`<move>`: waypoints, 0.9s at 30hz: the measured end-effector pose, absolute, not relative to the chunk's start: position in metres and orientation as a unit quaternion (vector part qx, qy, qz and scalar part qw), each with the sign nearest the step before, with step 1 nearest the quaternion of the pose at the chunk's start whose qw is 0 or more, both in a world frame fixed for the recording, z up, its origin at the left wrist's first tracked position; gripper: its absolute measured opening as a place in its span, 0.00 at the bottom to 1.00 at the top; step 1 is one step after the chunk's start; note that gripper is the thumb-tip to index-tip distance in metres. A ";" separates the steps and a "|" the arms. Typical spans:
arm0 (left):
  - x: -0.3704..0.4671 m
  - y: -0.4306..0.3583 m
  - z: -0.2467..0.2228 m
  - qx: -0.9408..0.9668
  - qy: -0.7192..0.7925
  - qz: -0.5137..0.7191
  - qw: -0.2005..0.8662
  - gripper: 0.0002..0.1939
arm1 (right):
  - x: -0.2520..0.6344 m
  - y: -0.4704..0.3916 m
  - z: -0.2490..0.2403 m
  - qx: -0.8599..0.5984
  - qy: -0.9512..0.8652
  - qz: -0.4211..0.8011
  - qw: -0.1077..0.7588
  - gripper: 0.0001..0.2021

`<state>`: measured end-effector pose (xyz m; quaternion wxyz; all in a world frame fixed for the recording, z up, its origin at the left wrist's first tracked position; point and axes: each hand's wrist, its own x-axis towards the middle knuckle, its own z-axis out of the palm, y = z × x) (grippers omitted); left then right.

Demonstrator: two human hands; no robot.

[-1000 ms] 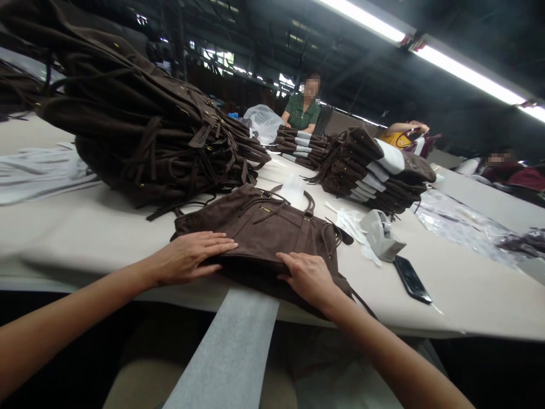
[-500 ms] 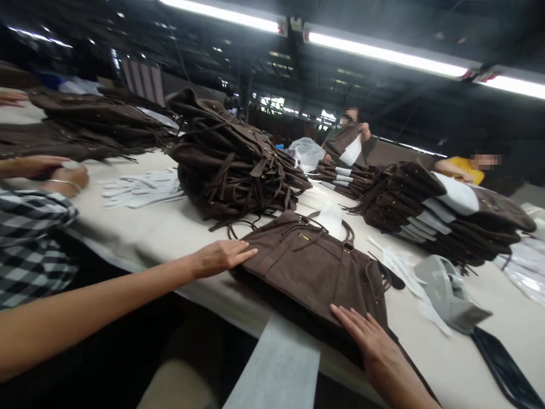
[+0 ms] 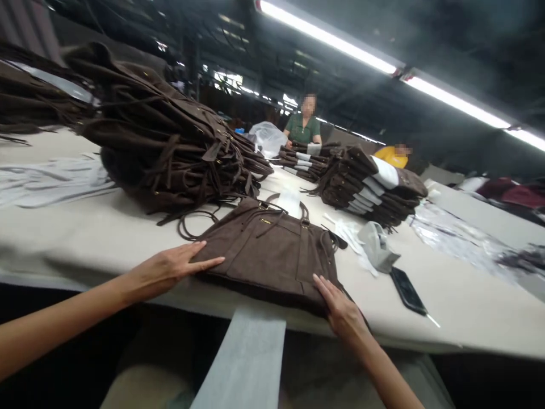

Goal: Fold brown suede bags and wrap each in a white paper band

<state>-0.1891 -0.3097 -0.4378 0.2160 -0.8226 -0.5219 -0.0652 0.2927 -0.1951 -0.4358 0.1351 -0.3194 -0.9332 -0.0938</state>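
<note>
A dark brown handbag (image 3: 264, 250) lies flat on the table in front of me, its handles pointing away. My left hand (image 3: 170, 266) rests on the bag's left lower corner with fingers stretched out. On the right lower corner lies my right hand (image 3: 338, 304), its fingers extended over the front panel. Neither hand is closed round anything. A pale paper strip (image 3: 247, 358) comes out from under the bag and hangs over the table's near edge. Its other end (image 3: 289, 203) shows beyond the bag, by the handles.
A tall heap of brown bags (image 3: 170, 136) stands behind on the left, near white strips (image 3: 51, 179). At right are a paper-banded bag stack (image 3: 370, 184), a grey tape dispenser (image 3: 378, 247) and a black phone (image 3: 407, 291). Two people (image 3: 303, 128) work across the table.
My view has swung to the right, and the neighbour's checked sleeve at left has gone out of sight. Both hands stay on the bag. The person opposite has lowered the bag they held up.
</note>
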 end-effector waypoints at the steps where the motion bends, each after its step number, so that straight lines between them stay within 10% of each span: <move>1: -0.190 -0.308 -0.435 -0.828 -0.523 -0.061 0.196 0.39 | 0.293 -0.191 -0.429 -0.316 -0.938 -0.075 0.121 0.49; 18: -0.104 -0.238 -0.383 -0.899 -0.410 -0.150 0.014 0.13 | 0.294 -0.194 -0.446 -0.280 -0.934 -0.130 0.181 0.41; 27: -0.098 -0.233 -0.398 -0.900 -0.406 -0.131 -0.090 0.26 | 0.293 -0.195 -0.421 -0.317 -0.947 0.006 0.053 0.47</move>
